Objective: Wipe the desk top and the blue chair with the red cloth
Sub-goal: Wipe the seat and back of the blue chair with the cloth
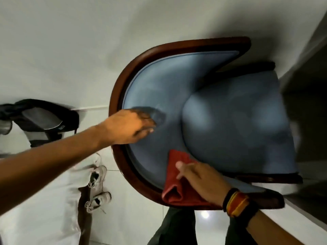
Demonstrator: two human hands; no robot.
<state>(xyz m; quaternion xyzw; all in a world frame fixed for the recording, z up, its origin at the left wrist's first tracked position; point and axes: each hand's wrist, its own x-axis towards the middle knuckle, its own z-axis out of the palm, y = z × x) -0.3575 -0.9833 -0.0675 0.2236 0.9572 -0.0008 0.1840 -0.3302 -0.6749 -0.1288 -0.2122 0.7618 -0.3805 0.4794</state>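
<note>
The blue chair (230, 121) fills the middle of the head view, seen from above: a curved blue padded back inside a dark wooden frame (116, 82) and a blue seat cushion to the right. My left hand (131, 126) rests on the top of the padded back at the left, fingers bent over the padding. The red cloth (174, 175) lies bunched against the lower inside of the back, and my right hand (200, 181) presses on it with fingers spread. A striped band is on my right wrist.
A dark bag (44, 121) lies on the floor at the left. A pair of white shoes (98, 188) sits on the tiles below the chair's left side. A dark desk edge (304, 68) stands at the right. My legs show at the bottom.
</note>
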